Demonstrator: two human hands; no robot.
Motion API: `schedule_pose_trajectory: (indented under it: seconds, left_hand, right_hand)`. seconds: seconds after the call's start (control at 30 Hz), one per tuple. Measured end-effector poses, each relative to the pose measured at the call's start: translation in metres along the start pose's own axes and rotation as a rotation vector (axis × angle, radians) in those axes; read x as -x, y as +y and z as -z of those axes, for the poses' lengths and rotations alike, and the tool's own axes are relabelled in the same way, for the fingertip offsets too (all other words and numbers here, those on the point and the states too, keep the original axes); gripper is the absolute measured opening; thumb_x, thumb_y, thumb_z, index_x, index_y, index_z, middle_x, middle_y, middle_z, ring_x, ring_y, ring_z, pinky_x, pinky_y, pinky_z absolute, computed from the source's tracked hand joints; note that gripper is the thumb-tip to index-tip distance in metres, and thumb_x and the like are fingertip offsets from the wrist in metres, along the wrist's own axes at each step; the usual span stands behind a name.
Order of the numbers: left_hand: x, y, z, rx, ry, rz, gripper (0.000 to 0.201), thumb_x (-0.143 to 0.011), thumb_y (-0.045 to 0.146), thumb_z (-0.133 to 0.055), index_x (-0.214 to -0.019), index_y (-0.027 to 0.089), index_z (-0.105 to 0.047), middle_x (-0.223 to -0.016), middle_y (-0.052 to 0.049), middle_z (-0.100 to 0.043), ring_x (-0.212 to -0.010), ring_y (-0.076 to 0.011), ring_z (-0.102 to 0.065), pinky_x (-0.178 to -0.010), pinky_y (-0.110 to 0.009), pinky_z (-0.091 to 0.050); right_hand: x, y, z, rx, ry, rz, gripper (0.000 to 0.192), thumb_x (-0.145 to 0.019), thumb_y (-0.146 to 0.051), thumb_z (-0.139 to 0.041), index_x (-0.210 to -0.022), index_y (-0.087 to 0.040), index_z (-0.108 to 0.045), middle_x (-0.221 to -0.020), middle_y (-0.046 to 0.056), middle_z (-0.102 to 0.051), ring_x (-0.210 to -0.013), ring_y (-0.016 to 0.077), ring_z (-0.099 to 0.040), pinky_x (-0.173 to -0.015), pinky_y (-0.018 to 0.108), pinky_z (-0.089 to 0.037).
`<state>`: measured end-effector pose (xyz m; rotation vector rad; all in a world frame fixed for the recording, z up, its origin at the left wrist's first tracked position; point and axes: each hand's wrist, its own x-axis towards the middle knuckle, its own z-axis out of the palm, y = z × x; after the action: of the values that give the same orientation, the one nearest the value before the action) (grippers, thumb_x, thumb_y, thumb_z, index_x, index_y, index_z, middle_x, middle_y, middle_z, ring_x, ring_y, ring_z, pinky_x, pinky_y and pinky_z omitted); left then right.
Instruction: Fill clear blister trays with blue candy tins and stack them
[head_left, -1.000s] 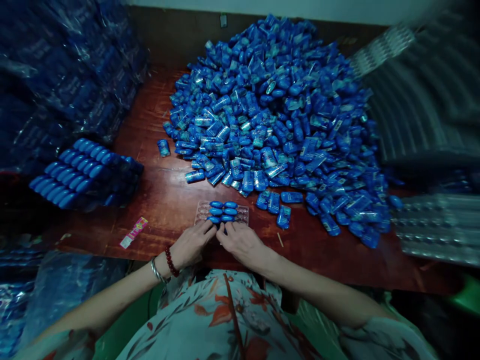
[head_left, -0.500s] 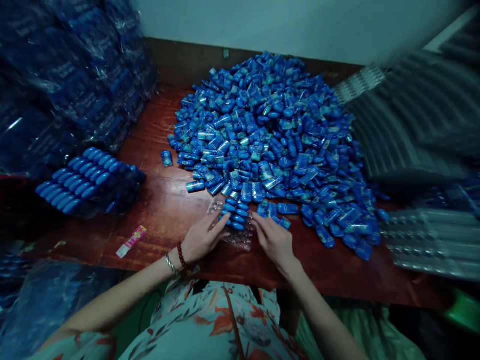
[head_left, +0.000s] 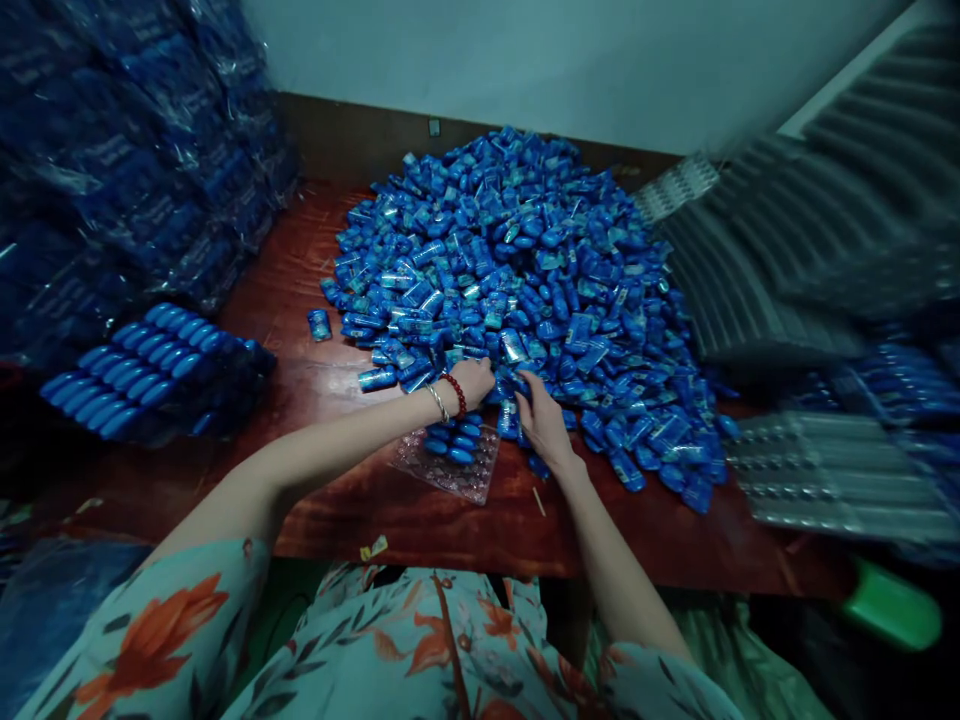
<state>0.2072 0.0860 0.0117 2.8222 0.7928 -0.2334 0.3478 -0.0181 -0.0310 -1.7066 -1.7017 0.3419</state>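
- Here, your left hand (head_left: 474, 378) is at the near edge of the big pile of blue packets (head_left: 525, 270), with the fingers curled down into the packets; whether it already grips one, you cannot tell from this view.
- Your right hand (head_left: 541, 420) is just beside it, on the same edge of the pile, with the fingers bent over a few packets (the fingertips are hidden among them, so a firm grip cannot be confirmed).
- The two hands are near to each other but they do not touch.
- On your left wrist there is a red bead bracelet (head_left: 455, 393) and next to it a thin metal bangle (head_left: 438, 402).
- The clear plastic tray (head_left: 450, 462) lies on the wooden table (head_left: 337, 490) just below your hands, a little turned; some blue pieces fill its part closest to the pile, and the rest of its pockets look empty.
- One single packet (head_left: 319, 324) lies apart at the left of the pile.
- At the far left a filled tray stack (head_left: 154, 365) stands, with rows of blue pieces on top.
- At the right, stacks of empty clear trays (head_left: 840, 480) rest (rather blurred).
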Motion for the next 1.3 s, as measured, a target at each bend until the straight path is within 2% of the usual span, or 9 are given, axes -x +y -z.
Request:
schedule_pose_trajectory:
  seconds: [0.17,0.27,0.33,0.43,0.6,0.73,1.03,1.13,1.3]
  left_hand:
    - [0.011,-0.018,0.002,0.084,0.048,-0.055,0.028,-0.087,0.029,-0.048,-0.090,0.008,-0.065,-0.102,-0.015,-0.058,-0.089,-0.0229,-0.059,-0.075,-0.032,-0.047]
    - [0.045,-0.034,0.004,0.304,0.290,-0.125,0.024,-0.088,0.029,-0.049,-0.093,0.012,-0.065,-0.103,-0.011,-0.059,-0.092,-0.0184,-0.057,-0.081,-0.028,-0.046]
    - [0.081,-0.039,0.001,0.515,0.513,-0.079,0.022,-0.086,0.031,-0.053,-0.095,0.014,-0.064,-0.096,-0.009,-0.061,-0.090,-0.0170,-0.057,-0.080,-0.028,-0.046]
    - [0.143,-0.036,-0.014,0.777,0.710,0.161,0.023,-0.081,0.036,-0.060,-0.090,0.015,-0.065,-0.086,-0.006,-0.065,-0.078,-0.0159,-0.059,-0.074,-0.028,-0.049]
    - [0.202,-0.010,-0.058,1.034,0.691,0.470,0.021,-0.077,0.034,-0.063,-0.083,0.014,-0.064,-0.078,-0.004,-0.068,-0.072,-0.0164,-0.063,-0.070,-0.028,-0.051]
    - [0.196,0.011,-0.083,1.033,0.634,0.483,0.019,-0.081,0.031,-0.060,-0.085,0.014,-0.064,-0.082,-0.006,-0.068,-0.074,-0.0157,-0.063,-0.070,-0.027,-0.051]
    - [0.174,0.021,-0.107,0.640,0.616,0.056,0.022,-0.091,0.020,-0.039,-0.104,0.015,-0.057,-0.089,-0.008,-0.066,-0.081,-0.0145,-0.064,-0.073,-0.026,-0.052]
    - [0.172,0.021,-0.109,0.576,0.609,0.018,0.022,-0.092,0.019,-0.038,-0.104,0.014,-0.056,-0.085,-0.007,-0.065,-0.076,-0.0139,-0.063,-0.069,-0.025,-0.052]
    - [0.164,0.018,-0.113,0.466,0.674,-0.065,0.020,-0.091,0.014,-0.038,-0.102,0.013,-0.055,-0.078,-0.006,-0.062,-0.071,-0.0130,-0.060,-0.065,-0.023,-0.051]
  right_hand:
    - [0.053,-0.015,0.019,-0.469,0.203,-0.356,0.030,-0.081,-0.033,-0.058,-0.105,-0.019,-0.047,-0.083,0.003,-0.063,-0.061,0.0143,-0.062,-0.057,0.028,-0.052]
    - [0.087,-0.035,0.024,-0.562,0.193,-0.390,0.024,-0.081,-0.030,-0.058,-0.101,-0.020,-0.051,-0.072,0.000,-0.061,-0.058,0.0129,-0.061,-0.053,0.025,-0.051]
    - [0.105,-0.051,0.020,-0.527,0.098,-0.342,0.022,-0.082,-0.029,-0.058,-0.102,-0.020,-0.054,-0.080,0.002,-0.064,-0.064,0.0138,-0.062,-0.058,0.026,-0.053]
    - [0.117,-0.070,0.004,-0.341,-0.042,-0.219,0.024,-0.085,-0.027,-0.055,-0.108,-0.022,-0.055,-0.099,0.006,-0.064,-0.081,0.0160,-0.063,-0.072,0.030,-0.054]
    - [0.109,-0.078,-0.012,-0.041,-0.180,0.074,0.030,-0.090,-0.014,-0.041,-0.117,-0.020,-0.051,-0.101,0.008,-0.061,-0.094,0.0183,-0.060,-0.083,0.031,-0.050]
    - [0.095,-0.081,-0.005,0.274,-0.337,0.242,0.037,-0.085,-0.004,-0.038,-0.117,-0.015,-0.052,-0.094,0.009,-0.059,-0.081,0.0188,-0.059,-0.067,0.029,-0.049]
    - [0.066,-0.111,0.006,0.578,-0.637,0.446,0.026,-0.087,-0.008,-0.043,-0.109,-0.015,-0.055,-0.085,0.008,-0.058,-0.075,0.0186,-0.056,-0.060,0.028,-0.044]
    - [0.070,-0.104,0.003,0.585,-0.596,0.462,0.028,-0.087,-0.010,-0.045,-0.113,-0.015,-0.054,-0.086,0.008,-0.059,-0.073,0.0173,-0.057,-0.061,0.027,-0.043]
    - [0.090,-0.079,-0.005,0.485,-0.358,0.399,0.032,-0.091,-0.019,-0.045,-0.122,-0.016,-0.052,-0.088,0.007,-0.061,-0.071,0.0139,-0.058,-0.065,0.025,-0.044]
